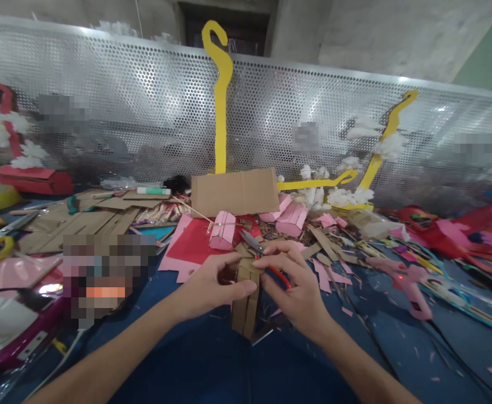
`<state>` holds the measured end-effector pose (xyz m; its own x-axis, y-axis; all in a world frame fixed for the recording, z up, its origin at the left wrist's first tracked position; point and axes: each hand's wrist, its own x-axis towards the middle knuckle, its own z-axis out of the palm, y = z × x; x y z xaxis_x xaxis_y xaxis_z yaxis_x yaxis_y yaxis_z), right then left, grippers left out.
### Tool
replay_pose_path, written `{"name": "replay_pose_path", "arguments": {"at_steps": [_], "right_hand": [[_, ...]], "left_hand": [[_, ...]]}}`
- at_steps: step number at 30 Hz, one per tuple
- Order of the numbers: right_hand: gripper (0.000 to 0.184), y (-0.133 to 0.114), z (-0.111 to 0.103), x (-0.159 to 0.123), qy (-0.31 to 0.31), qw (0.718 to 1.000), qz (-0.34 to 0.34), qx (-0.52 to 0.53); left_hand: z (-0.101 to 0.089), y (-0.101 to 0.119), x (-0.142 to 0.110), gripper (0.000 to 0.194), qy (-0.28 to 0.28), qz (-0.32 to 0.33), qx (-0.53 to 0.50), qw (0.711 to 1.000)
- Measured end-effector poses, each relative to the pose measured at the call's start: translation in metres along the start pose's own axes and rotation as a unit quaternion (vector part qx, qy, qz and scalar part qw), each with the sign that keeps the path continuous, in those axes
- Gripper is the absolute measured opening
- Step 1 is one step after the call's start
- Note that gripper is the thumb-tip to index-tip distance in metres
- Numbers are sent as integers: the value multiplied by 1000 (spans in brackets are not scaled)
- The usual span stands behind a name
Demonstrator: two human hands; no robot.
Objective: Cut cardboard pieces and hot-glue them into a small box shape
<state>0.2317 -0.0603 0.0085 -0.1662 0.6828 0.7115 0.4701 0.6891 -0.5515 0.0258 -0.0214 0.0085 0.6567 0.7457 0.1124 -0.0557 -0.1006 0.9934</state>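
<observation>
We pinched the cardboard, just below the middle of our view, in our left hand, while our right hand curled around the scissors, its fingertips at the cardboard's upper edge. From the cardboard, a pink box lay near at eleven o'clock, a brown board with a yellow hook rising behind it stood farther off at twelve, and the glue gun lay well apart at three.

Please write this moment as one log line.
left hand: holds folded brown cardboard piece | right hand: holds red-handled metal scissors | right side: pink glue gun
</observation>
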Motion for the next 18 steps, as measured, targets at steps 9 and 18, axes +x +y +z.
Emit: {"name": "replay_pose_path", "arguments": {"at_steps": [9,18], "right_hand": [[18,2,1,-2,9,1000,-6,-6],[17,2,2,-3,-1,1000,16,10]], "left_hand": [[1,3,-1,35,-17,2,-17,1000],[-1,2,1,30,-5,10,29,1000]]}}
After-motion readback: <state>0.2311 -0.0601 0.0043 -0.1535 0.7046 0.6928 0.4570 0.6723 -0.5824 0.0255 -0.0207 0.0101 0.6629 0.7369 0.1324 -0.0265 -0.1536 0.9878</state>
